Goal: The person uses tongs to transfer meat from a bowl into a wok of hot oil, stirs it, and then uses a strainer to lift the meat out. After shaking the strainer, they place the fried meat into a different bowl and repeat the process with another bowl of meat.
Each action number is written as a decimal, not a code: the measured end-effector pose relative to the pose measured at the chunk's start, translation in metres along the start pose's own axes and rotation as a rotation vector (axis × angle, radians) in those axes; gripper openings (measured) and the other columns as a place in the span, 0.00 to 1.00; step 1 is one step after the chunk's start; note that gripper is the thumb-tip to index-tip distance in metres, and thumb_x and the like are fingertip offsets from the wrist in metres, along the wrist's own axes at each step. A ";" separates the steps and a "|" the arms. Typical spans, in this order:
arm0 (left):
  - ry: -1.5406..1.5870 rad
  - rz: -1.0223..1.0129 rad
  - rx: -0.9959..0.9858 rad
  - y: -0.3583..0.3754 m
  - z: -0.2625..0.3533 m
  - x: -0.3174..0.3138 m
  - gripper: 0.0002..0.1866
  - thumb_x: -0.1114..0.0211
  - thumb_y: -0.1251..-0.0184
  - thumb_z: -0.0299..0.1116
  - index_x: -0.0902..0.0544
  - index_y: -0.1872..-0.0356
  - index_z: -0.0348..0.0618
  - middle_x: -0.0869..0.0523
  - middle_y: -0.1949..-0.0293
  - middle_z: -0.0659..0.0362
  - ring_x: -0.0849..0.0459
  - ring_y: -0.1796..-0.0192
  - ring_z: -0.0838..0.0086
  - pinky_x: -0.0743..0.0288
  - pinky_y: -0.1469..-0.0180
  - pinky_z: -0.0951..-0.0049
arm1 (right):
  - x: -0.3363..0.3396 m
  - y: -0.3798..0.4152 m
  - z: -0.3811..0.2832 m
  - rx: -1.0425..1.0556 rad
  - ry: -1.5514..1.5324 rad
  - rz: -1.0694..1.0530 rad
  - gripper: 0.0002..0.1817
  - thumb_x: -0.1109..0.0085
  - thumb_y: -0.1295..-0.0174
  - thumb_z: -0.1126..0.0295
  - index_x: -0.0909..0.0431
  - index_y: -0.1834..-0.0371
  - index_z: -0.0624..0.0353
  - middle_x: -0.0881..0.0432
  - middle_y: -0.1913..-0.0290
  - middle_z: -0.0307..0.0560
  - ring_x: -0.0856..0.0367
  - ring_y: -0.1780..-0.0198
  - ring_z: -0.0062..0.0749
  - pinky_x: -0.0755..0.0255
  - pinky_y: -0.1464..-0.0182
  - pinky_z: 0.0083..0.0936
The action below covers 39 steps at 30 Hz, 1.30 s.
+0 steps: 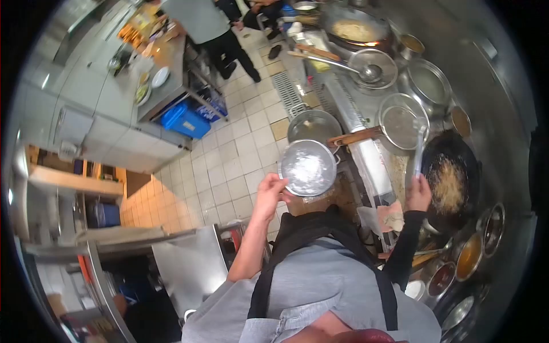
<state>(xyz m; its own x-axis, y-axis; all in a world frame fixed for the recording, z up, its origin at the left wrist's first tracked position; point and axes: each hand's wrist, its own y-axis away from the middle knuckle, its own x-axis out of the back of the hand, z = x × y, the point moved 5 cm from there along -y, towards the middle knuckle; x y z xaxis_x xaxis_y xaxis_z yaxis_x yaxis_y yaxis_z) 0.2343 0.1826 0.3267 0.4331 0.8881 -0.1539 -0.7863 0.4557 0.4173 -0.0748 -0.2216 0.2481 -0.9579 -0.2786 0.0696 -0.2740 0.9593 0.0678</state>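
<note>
My left hand [270,194] is closed on the near-left rim of a shiny round metal bowl [307,167], held out in front of my apron. Just beyond that bowl is a larger metal pot [313,123], partly covered by it. My right hand [418,193] is wrapped around the handle of a long metal utensil [420,153]; its head is too blurred to name. The utensil's far end overlaps a wire strainer [400,117] with a wooden handle. Right of my right hand, a black wok [472,171] contains pale, bubbling food [448,186].
Another wok [354,26] sits over flame at the far end. A ladle [370,72] rests across a second strainer [380,60]. Seasoning bowls [469,255] line the right side. A person [209,31] stands beside a prep table with a blue bin [186,120] below.
</note>
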 end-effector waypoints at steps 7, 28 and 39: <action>0.184 0.689 -0.125 0.109 -0.051 0.217 0.06 0.35 0.27 0.28 0.24 0.59 0.40 0.16 0.66 0.56 0.11 0.71 0.68 0.18 0.72 0.73 | -0.197 0.049 -0.068 -0.015 0.016 -0.459 0.21 0.40 0.25 0.62 0.23 0.33 0.58 0.29 0.75 0.29 0.36 0.81 0.11 0.42 0.83 0.14; 1.009 0.597 0.024 0.131 -0.243 0.338 0.22 0.37 0.22 0.41 0.26 0.43 0.30 0.15 0.46 0.37 0.10 0.54 0.56 0.09 0.61 0.74 | -0.294 0.119 -0.065 0.174 0.236 -0.536 0.23 0.39 0.30 0.62 0.24 0.37 0.64 0.14 0.53 0.62 0.14 0.49 0.53 0.23 0.46 0.39; -0.465 -0.016 0.459 -0.100 -0.258 0.194 0.13 0.42 0.24 0.30 0.26 0.46 0.33 0.16 0.54 0.47 0.11 0.59 0.59 0.13 0.63 0.65 | -0.177 -0.211 -0.052 0.056 1.149 -0.112 0.22 0.45 0.30 0.54 0.19 0.44 0.61 0.13 0.53 0.65 0.13 0.49 0.61 0.21 0.45 0.51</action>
<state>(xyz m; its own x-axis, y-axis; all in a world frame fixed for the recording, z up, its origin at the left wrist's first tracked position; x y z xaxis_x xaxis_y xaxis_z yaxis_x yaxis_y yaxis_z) 0.2832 0.3250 0.0238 0.6696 0.7160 0.1974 -0.5545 0.3050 0.7743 0.1570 -0.3770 0.2731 -0.2930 -0.2122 0.9323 -0.3836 0.9192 0.0886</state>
